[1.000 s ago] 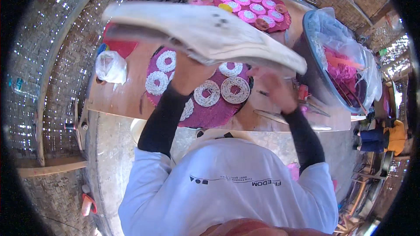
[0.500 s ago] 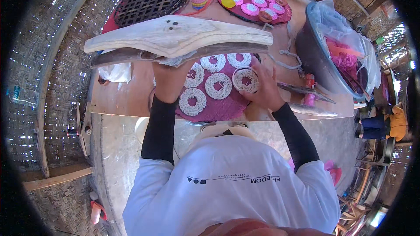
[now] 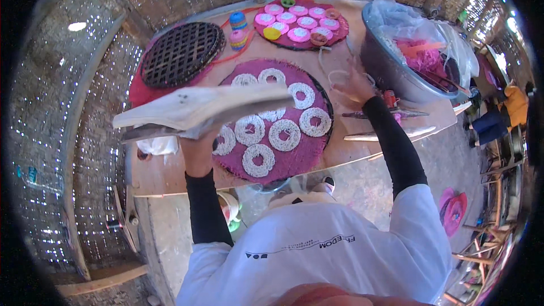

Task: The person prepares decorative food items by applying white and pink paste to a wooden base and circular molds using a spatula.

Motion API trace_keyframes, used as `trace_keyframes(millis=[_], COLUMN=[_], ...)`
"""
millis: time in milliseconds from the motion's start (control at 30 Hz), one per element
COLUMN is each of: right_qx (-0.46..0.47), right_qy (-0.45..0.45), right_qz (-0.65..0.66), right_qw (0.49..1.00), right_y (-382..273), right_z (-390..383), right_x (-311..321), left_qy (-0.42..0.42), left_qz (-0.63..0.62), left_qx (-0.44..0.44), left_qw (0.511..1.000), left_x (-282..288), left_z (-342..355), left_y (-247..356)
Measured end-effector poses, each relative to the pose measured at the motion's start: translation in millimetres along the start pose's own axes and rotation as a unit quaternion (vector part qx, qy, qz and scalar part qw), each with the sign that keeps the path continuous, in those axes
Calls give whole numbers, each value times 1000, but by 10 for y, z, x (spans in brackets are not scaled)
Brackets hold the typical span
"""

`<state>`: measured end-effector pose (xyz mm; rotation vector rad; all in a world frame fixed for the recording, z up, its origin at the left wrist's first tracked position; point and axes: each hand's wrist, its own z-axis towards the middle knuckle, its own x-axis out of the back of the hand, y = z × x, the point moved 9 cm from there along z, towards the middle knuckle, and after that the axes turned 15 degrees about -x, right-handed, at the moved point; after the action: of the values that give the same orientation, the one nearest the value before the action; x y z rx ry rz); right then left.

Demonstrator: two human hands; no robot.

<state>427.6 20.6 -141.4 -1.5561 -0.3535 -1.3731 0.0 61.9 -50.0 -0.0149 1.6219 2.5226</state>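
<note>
Board point(image 3: 198, 110) lifted level in the left hand point(image 3: 198, 150), over the 9 o'clock edge of the purple mat point(image 3: 294, 161).

Head view: the pale, flat, long board is clamped from below by the left hand; keeping it level and clear of the white rings point(image 3: 284, 134) seems wise. The right hand point(image 3: 354, 82), at 1 o'clock of the mat, is near a thin cord loop point(image 3: 338, 73); whether it pinches it I cannot tell. A steadier two-handed hold would likely help.

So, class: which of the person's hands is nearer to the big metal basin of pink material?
The right hand: it rests on the table just beside the metal basin. The left hand is across the round purple tray, under a pale flat board.
</note>
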Motion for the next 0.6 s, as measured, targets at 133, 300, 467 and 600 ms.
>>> trace_keyframes(millis=[133, 300, 467, 600], right_qx=[87, 180, 59, 55], right_qy=[80, -261, -289, -145], right_qz=[-59, 377, 461, 456], right_qw=[991, 870, 837, 876], right_y=[-395, -1529, -1585, -1015], right_z=[-225, -1093, -1298, -1243], right_x=[189, 385, 538, 695], left_qy=[-140, -313, -218, -88], left_qz=[165, 280, 138, 50], left_qx=[-116, -289, -203, 98], left_qw=[969, 860, 944, 990], left_x=[-77, -490, -534, 97], left_z=[-131, -333, 351, 1401], left_y=[14, -44, 26, -1118])
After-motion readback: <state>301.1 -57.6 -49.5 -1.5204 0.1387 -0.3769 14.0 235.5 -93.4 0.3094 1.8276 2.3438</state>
